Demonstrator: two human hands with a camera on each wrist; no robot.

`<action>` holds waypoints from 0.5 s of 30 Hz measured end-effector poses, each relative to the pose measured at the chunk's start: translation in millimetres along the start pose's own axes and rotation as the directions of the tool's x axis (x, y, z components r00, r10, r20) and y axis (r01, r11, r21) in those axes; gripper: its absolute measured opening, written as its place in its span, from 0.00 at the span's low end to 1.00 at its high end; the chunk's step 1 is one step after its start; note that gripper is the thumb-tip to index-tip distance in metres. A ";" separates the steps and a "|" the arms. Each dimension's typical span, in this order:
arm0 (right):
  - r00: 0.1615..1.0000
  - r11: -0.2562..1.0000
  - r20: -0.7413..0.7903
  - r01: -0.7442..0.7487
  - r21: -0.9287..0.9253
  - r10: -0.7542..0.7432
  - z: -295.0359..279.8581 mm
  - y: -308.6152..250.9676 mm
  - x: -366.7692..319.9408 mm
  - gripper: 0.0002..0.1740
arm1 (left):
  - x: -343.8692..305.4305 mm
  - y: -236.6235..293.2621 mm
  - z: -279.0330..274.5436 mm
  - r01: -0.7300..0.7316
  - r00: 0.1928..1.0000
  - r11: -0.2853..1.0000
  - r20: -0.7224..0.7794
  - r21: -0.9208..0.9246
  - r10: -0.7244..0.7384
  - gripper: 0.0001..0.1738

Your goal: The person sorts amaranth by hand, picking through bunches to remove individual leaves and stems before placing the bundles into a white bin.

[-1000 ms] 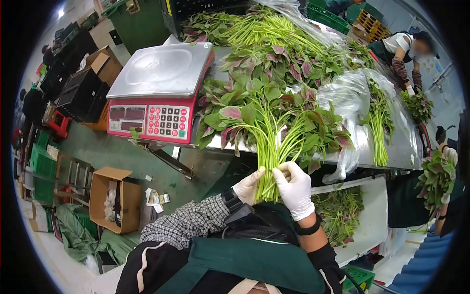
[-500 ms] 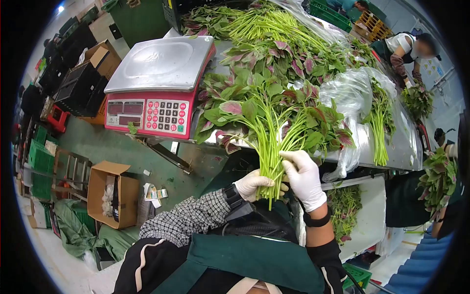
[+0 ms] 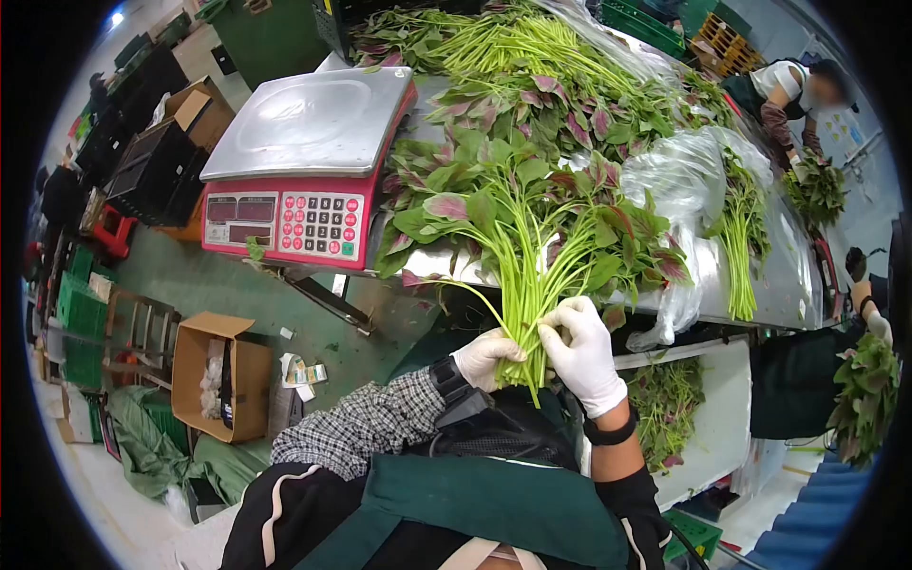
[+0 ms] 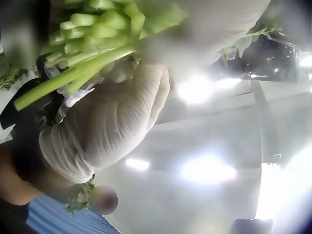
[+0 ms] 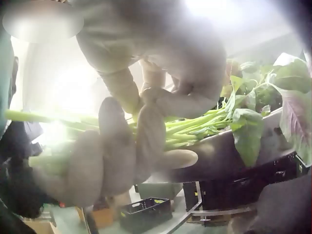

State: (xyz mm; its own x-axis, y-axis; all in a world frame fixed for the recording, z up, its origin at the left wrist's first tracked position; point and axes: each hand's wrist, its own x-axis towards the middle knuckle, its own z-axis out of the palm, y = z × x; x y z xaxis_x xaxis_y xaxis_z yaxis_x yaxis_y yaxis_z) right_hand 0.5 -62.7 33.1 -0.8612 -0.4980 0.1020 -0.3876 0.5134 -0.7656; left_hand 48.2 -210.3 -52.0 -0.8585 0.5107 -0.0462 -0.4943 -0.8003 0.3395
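A bunch of green-and-purple amaranth (image 3: 524,285) is held upright, stems toward me and leaves spread over the table edge. My gloved left hand (image 3: 488,359) grips it low on the stems, its fingers wrapped around them in the right wrist view. My gloved right hand (image 3: 586,356) pinches stems on the bunch's right side with thumb and forefinger. In the left wrist view, uneven cut stem ends (image 4: 92,31) stick out beside the right hand (image 4: 109,122). One thin stem angles out to the left of the bunch.
A red-and-silver scale (image 3: 304,123) stands on the left of the metal table. Behind the bunch lies a heap of amaranth (image 3: 541,57); plastic film (image 3: 670,180) and another bunch (image 3: 737,247) are to the right. A white bin (image 3: 717,418) with leafy trimmings sits below right.
My left hand has closed farther around the stems. The right hand lifted off to the right, then came back to pinch stems. One stem now slants out leftward.
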 end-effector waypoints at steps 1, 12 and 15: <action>1.000 0.997 0.006 0.023 0.068 -0.024 -1.8 0.0 -1.8 0.05 | -0.2 -0.6 0.5 0.000 1.000 1.000 -0.003 -0.022 0.000 0.34; 0.995 0.933 0.095 0.002 -0.361 0.034 -64.9 14.3 -24.5 0.09 | 2.3 -3.1 -7.6 0.010 1.000 1.000 0.007 0.019 -0.010 0.30; 0.996 1.000 -0.087 0.019 -0.008 -0.019 -44.2 -1.5 -14.6 0.08 | 3.8 -2.2 -0.9 -0.020 1.000 0.999 -0.022 0.032 0.021 0.31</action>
State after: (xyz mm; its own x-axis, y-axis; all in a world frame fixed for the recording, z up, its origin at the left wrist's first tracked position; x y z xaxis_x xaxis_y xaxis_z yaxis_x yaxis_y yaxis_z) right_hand -0.9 -25.4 60.9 -0.8788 -0.4452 0.1716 -0.4062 0.5093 -0.7587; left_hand 45.8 -206.9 -53.7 -0.8713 0.4872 -0.0597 -0.4726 -0.7999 0.3699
